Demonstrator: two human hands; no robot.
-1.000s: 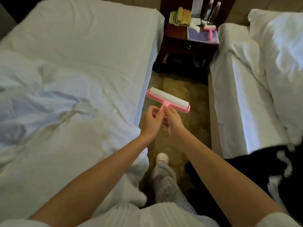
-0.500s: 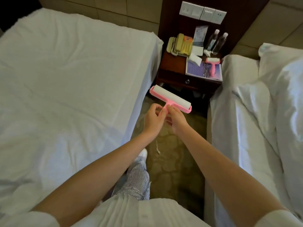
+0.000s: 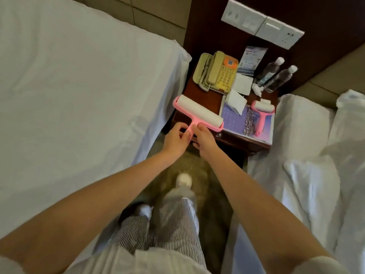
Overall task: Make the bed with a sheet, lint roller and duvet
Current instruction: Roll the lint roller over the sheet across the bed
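Left hand [image 3: 175,140] and right hand [image 3: 205,139] both pinch the lint roller [image 3: 198,114] handle, roll just beyond the knuckles. Sheet [image 3: 79,91] lies smooth left of them; rolling step seems done. Next, likely: set roller on nightstand [image 3: 209,96] ahead.

A: Eyes down, and a white top [image 3: 122,262] fills the bottom edge, loose and creased.
B: Short sleeves as well, both white: left sleeve [image 3: 7,265] in one corner, right sleeve [image 3: 324,264] in the other.
A: Forearms bare right down to the left hand [image 3: 175,139] and right hand [image 3: 205,140].
B: Now the legs: trousers [image 3: 177,224] in fine dark-and-white pinstripes, running lengthwise.
A: White footwear! Front shoe [image 3: 183,179] is pale and rounded, rear shoe [image 3: 145,209] is blurred.
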